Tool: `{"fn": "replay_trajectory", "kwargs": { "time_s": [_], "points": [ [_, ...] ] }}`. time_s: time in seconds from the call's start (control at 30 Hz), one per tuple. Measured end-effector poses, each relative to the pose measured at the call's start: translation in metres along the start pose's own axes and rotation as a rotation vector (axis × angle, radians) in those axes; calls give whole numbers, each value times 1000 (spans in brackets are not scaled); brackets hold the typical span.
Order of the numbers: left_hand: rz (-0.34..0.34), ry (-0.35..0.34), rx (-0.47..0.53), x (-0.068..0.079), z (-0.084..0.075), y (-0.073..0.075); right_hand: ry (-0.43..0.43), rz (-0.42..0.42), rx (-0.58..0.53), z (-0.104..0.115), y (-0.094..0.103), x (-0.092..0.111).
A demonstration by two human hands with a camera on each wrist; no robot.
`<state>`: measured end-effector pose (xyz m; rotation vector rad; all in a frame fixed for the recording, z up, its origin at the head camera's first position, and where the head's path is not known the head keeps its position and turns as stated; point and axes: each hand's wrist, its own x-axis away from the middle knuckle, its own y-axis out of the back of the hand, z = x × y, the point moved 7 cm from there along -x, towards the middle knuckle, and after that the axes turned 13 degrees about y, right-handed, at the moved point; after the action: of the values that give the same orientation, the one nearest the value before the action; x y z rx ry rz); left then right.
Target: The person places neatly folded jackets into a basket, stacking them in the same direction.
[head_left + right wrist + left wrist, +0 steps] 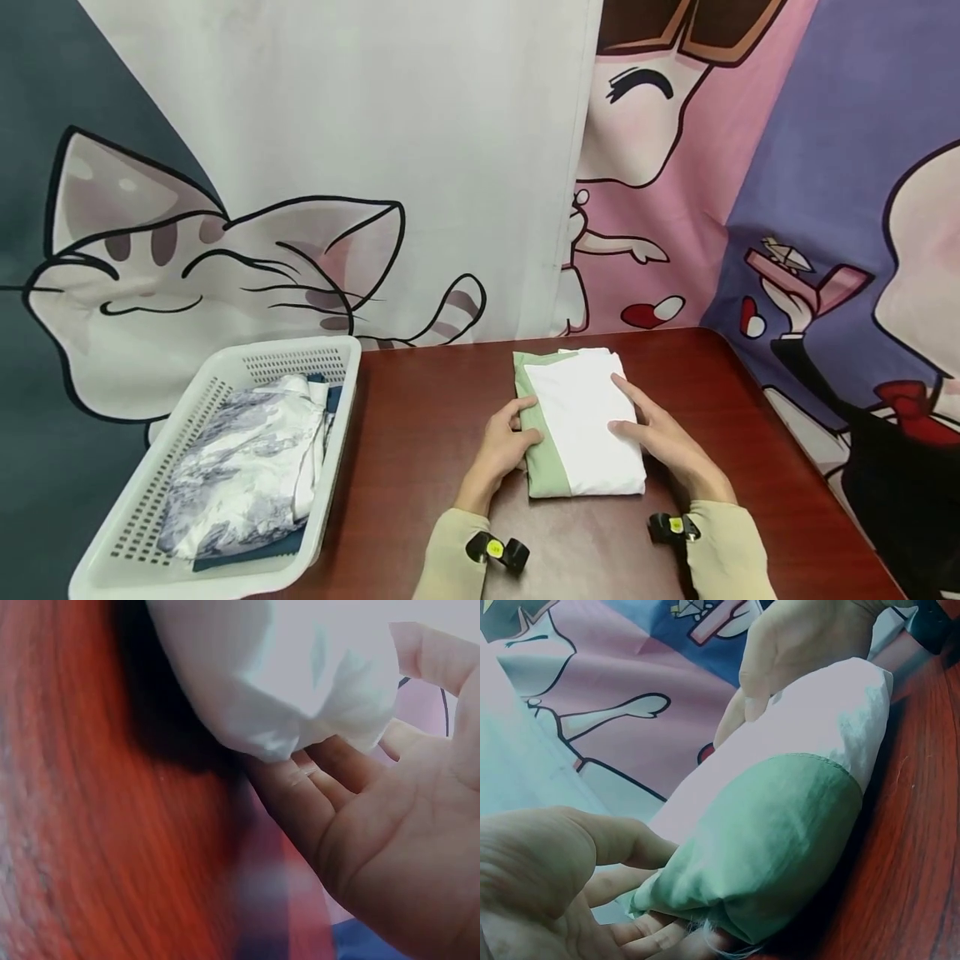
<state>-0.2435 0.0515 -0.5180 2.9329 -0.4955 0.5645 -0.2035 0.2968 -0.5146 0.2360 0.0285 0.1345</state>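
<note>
A folded white and green garment [588, 425] lies as a thick rectangle on the table, its green panel along the left side. What kind of garment it is cannot be told. My left hand [504, 446] grips the green left edge, thumb on top and the other fingers beneath; the left wrist view shows this green corner [772, 840] between them. On the white side, my right hand [671, 446] holds the right edge with its thumb on the upper face. Several right fingers [300, 795] reach under the white cloth [285, 682], their tips hidden.
A white plastic basket [341, 450] stands at the left of the table, holding a grey-white patterned folded cloth [240, 467] over dark blue cloth. The reddish-brown table [420, 417] ends against a cartoon-printed curtain [450, 167] at the back and right.
</note>
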Motion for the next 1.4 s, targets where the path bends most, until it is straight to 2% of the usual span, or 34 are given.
{"fn": "replay_trajectory", "kwargs": {
  "time_s": [0.2, 0.5, 0.87, 1.1, 1.4],
  "points": [
    [-2, 17, -2, 0, 2, 2, -10, 3, -67, -1, -3, 0],
    [-4, -1, -26, 3, 0, 7, -22, -16, -38, -2, -1, 3],
    [-13, -12, -23, 4, -1, 16, 57, -5, -32, -1, -6, -1],
    [-21, -5, -14, 5, 5, 17, 17, -16, 8, -5, -7, 0],
    [-28, -29, -30, 0, 1, 19, 1, -55, 26, -3, -5, -3]
  ]
}}
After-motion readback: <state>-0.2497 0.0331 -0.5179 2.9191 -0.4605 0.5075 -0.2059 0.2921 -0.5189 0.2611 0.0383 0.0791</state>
